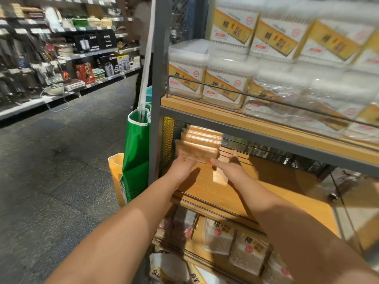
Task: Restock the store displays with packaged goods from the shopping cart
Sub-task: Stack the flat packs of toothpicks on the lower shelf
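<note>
Both arms reach into the middle shelf point(256, 189) of the display rack, toward its left rear corner by the mesh side panel point(167, 140). There the person holds a stack of flat tan packets point(200, 143), several thin packs layered one on another and slightly fanned, lifted just clear of the wooden shelf board.

The left hand point(181, 166) is under the stack's near left edge with its fingers curled up against it. The right hand point(227, 162) is at the near right corner, fingers stretched forward along the stack's side and thumb on its front; whether it pinches the stack or only steadies it cannot be told through the motion blur.

The packets look light and thin, wrapped in glossy film, so they will likely slide over each other and splay if squeezed only at one end. They seem slightly flexible rather than fragile. A sound hold is probably from below with both palms, thumbs pressing on top, or clamping the two short ends together so the layers stay squared.

The shelf board to the right of the stack shows bare wood. Boxed cotton swabs point(225, 85) fill the shelf above, and bagged goods point(219, 238) lie on the one below.
</note>
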{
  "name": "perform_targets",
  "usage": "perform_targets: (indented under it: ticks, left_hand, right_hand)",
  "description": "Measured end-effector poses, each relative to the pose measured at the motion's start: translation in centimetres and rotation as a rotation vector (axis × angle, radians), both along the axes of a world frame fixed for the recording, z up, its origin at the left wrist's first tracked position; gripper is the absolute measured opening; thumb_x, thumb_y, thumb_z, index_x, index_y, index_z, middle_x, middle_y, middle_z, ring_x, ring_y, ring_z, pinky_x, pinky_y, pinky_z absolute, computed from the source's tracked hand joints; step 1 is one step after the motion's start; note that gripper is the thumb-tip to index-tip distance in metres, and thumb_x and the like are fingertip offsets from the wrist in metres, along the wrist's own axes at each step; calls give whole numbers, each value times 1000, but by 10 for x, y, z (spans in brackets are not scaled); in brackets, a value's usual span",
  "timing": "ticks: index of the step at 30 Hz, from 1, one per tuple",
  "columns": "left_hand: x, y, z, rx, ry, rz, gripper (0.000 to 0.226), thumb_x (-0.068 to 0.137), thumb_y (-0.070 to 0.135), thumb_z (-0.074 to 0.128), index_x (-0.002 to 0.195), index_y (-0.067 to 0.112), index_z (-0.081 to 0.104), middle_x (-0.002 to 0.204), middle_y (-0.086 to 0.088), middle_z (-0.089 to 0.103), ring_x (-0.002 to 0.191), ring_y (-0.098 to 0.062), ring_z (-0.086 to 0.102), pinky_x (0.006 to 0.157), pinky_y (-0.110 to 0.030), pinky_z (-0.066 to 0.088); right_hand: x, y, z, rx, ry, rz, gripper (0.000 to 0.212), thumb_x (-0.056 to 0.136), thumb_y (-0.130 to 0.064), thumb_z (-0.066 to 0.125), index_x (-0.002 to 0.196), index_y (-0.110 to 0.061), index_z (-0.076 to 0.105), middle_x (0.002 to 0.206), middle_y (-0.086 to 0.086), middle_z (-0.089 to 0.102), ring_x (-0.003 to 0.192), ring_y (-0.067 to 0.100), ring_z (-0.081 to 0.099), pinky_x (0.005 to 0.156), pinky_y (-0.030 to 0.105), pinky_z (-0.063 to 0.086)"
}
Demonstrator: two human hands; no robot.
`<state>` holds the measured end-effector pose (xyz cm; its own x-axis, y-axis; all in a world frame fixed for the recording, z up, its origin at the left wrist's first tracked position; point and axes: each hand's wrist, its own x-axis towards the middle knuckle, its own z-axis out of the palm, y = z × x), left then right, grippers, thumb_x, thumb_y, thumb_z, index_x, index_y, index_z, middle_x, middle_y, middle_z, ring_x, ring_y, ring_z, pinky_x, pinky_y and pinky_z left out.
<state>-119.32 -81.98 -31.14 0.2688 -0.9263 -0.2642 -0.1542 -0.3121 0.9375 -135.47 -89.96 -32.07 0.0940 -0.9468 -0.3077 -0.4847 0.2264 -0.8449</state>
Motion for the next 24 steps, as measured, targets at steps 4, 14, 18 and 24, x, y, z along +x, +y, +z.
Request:
perform_targets:
  ticks: [4,14,18,24]
  left_hand:
    - [-5,5,10,-9,39,-51,62,98,44,52,153,24,31,149,-4,46,134,-27,45,109,-38,36]
    - [10,-21,15,-123,-16,-67,39,103,30,46,141,22,49,141,-2,53,128,-22,49,107,-37,38]
    - [9,-20,5,-152,-32,-69,39,103,29,45,141,22,48,138,2,51,126,-17,48,95,-29,33]
    - [5,-15,-2,-128,-21,-68,47,102,27,48,148,20,40,146,-2,49,135,-21,44,102,-31,34]
  right_hand:
    - [-10,15,-1,-45,120,37,103,85,-50,71,158,-14,8,158,13,32,138,34,41,103,39,44]
    - [16,-2,-8,-106,108,-57,67,90,-41,68,147,-18,40,142,7,52,128,28,51,87,27,42]
    - [31,-20,-17,-136,115,-76,38,89,-46,65,118,-21,60,111,0,63,107,20,58,80,27,39]
    - [44,-14,-17,-264,207,-88,34,93,-46,60,112,-20,66,97,3,70,85,21,66,79,40,59]
